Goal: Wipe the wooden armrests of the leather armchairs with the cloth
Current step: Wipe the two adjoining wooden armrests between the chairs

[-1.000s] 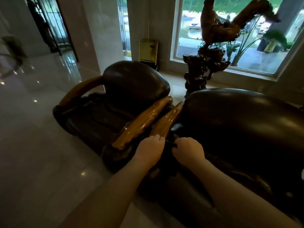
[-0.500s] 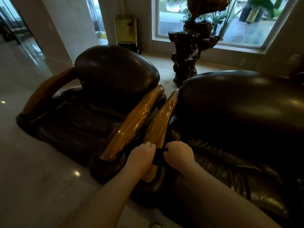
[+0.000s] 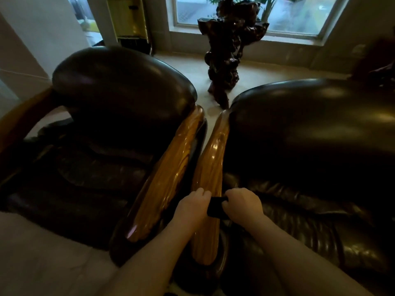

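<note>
Dark cloth lies stretched across the right armchair's wooden armrest, near its front. Left hand and right hand each grip one end, fingers curled closed. Neighbouring armrest just beside.

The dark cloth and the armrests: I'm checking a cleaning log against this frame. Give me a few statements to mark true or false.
1. Both hands grip the dark cloth. True.
2. The cloth lies across the right armchair's armrest. True.
3. The left hand rests on the floor. False: it is at the armrest, holding the cloth.
4. The left armchair's near armrest is covered by a cloth. False: it is bare.
5. A dark carved stand is by the window. True.
</note>
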`<state>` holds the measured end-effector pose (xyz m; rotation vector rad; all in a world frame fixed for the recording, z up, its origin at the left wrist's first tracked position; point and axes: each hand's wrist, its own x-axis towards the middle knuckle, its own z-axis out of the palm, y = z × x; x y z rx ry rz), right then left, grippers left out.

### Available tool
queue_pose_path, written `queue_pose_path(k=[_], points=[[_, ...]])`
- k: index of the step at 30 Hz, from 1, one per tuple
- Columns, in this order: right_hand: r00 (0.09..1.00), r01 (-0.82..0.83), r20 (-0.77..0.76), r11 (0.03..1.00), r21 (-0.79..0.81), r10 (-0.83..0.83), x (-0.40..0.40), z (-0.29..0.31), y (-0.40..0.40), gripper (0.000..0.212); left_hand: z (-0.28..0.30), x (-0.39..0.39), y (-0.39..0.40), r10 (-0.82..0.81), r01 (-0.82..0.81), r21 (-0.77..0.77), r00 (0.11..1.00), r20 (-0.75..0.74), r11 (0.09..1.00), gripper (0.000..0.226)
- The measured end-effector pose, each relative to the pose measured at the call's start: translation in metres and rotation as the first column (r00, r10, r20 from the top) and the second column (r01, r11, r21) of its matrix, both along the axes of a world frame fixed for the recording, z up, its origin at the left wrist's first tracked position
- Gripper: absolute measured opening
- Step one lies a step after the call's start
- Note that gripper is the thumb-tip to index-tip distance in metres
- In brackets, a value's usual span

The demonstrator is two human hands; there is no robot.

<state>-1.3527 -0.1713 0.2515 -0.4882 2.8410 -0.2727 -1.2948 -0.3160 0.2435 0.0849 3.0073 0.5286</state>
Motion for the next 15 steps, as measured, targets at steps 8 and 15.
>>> queue_pose_path(k=[8,15], points=[[0.966,0.237,0.113,0.971,-0.009,-0.234,-0.030,-0.033,-0.045,0.020,-0.050,-0.056,-0.054,-0.141,0.134,0.139,0.989,0.045,0.981,0.032],[0.915,0.351,0.209,0.936,0.008,-0.345,-0.050,-0.074,-0.064,0.019,-0.092,-0.082,-0.073,-0.184,0.142,0.226,0.966,0.182,0.964,0.026]])
